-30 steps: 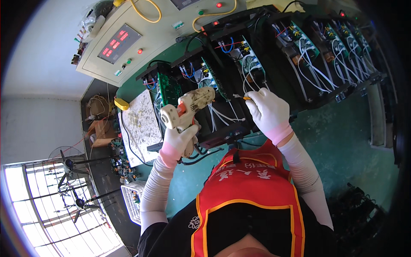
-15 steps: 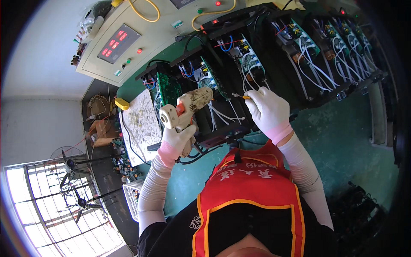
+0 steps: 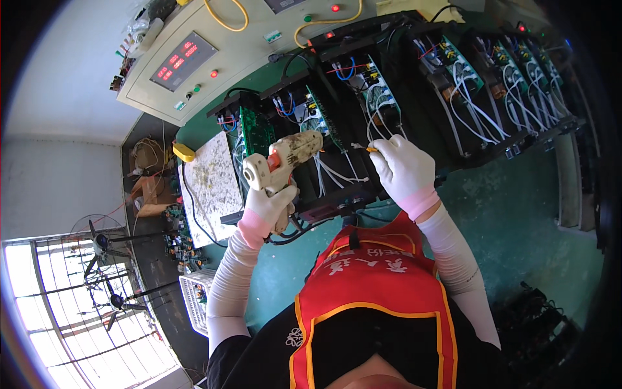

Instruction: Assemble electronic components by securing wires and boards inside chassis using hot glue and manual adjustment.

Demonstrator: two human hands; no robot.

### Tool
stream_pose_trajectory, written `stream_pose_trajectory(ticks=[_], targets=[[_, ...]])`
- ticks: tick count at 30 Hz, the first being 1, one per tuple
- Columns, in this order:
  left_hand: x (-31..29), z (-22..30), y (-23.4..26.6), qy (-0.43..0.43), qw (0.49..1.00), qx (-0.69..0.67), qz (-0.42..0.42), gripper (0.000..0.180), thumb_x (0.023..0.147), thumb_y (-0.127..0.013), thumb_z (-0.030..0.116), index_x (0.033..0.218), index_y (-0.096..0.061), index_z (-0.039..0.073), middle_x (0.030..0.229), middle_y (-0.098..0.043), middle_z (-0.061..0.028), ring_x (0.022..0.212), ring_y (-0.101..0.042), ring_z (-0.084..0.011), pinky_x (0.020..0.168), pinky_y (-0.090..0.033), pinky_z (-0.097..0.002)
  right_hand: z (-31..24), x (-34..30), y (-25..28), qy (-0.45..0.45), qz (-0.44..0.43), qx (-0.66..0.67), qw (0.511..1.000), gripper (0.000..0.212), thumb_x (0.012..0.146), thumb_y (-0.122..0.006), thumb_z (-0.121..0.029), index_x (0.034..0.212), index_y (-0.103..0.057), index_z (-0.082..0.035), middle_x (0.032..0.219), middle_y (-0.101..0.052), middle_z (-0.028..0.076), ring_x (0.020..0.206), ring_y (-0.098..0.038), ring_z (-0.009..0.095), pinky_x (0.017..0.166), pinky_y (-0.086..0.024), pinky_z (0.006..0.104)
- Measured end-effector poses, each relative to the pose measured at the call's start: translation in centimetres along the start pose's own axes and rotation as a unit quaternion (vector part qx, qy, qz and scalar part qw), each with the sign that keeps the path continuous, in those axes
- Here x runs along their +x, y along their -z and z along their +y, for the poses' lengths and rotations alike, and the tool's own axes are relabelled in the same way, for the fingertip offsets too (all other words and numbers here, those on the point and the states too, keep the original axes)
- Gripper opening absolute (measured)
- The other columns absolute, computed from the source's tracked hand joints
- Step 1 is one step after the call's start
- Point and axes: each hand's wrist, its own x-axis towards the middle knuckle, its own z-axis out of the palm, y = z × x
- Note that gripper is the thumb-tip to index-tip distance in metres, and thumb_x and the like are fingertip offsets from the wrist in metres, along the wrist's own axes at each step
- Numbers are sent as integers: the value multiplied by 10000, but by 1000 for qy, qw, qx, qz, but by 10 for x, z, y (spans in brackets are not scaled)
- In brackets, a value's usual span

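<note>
In its white glove, my left hand (image 3: 269, 206) grips a stained cream glue gun (image 3: 284, 160) with an orange-red part. The nozzle end is turned to the right, over a green circuit board (image 3: 313, 118) in a black housing. My right hand (image 3: 407, 170), also gloved, pinches a small slim tool (image 3: 370, 149) with a yellow body and a pale tip; its exact kind does not show. The tip sits just right of white wires (image 3: 337, 174) that hang from the housing. Nearest the right fingers is another circuit board (image 3: 381, 91) with white leads.
More black housings with boards and white wires (image 3: 476, 107) run off to the right. Behind stands a beige control panel (image 3: 175, 97) with a red lit display. At left lie a stained white board (image 3: 210, 181), a yellow block-shaped thing (image 3: 184, 152) and a black cable (image 3: 194, 207).
The view has shifted slightly. Both hands keep their holds and stay almost in place over the housings.
</note>
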Motion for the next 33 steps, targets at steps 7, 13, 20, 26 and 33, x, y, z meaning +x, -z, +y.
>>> stream_pose_trajectory(ticks=[7,13,20,26,33], targets=[[-10,0,-5,10,1000,6,10,425,793,-659,44,1192,-516,20,911,-596,-31,675,-581,-107,569,-508,-266,2,-1,0,18,1,16,1000,115,845,-669,-260,884,-635,-156,745,-583,41,612,-610,232,499,-472,329],[-52,3,18,30,991,-99,82,409,851,-587,119,1225,-489,-15,971,-638,-117,595,-597,-162,519,-510,-282,-5,-2,10,-24,46,169,984,212,790,-696,-88,999,-660,-75,760,-586,75,685,-631,223,603,-493,295],[-105,-58,45,-64,918,-387,58,495,860,-557,329,1207,-479,-16,1134,-579,-236,593,-554,-206,561,-483,-362,-13,-61,31,-91,-98,370,919,213,837,-542,50,1014,-650,-2,819,-631,89,659,-595,123,602,-447,211],[-84,-95,102,-133,907,-399,-21,576,810,-643,381,1176,-464,-25,1148,-553,-281,535,-553,-216,502,-458,-365,-61,-159,-24,-270,-96,194,938,221,886,-525,-57,1047,-674,-35,895,-635,120,767,-621,239,713,-478,297],[-62,-111,173,-157,863,-479,-39,609,858,-610,434,1263,-430,16,1193,-523,-253,553,-539,-207,501,-486,-374,-163,-146,-111,-285,-201,222,910,384,851,-649,-120,1227,-590,-72,1038,-648,155,951,-640,305,827,-497,345]])
